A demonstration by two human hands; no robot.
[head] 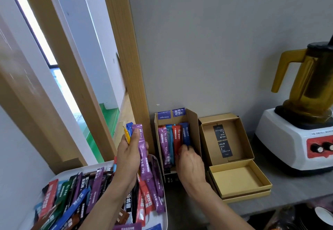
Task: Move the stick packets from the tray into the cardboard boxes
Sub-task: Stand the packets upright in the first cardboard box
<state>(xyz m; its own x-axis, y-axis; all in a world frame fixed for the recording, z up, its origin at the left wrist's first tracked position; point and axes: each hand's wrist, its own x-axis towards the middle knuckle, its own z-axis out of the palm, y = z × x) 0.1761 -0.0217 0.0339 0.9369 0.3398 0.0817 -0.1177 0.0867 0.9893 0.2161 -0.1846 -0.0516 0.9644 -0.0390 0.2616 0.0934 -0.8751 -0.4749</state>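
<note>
The left hand (130, 150) has its grip closed on a purple stick packet (143, 150) above the white tray (163, 210). The right hand (189, 161) pinches a blue packet (185, 134) inside the open brown cardboard box (193, 130) at the table's back edge. A white, amber-jugged blender (299, 121) stands right.

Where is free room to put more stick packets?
The shallow box nearest the blender is bare. The box behind it holds only two black cards. The left box and the tray are crowded.
</note>
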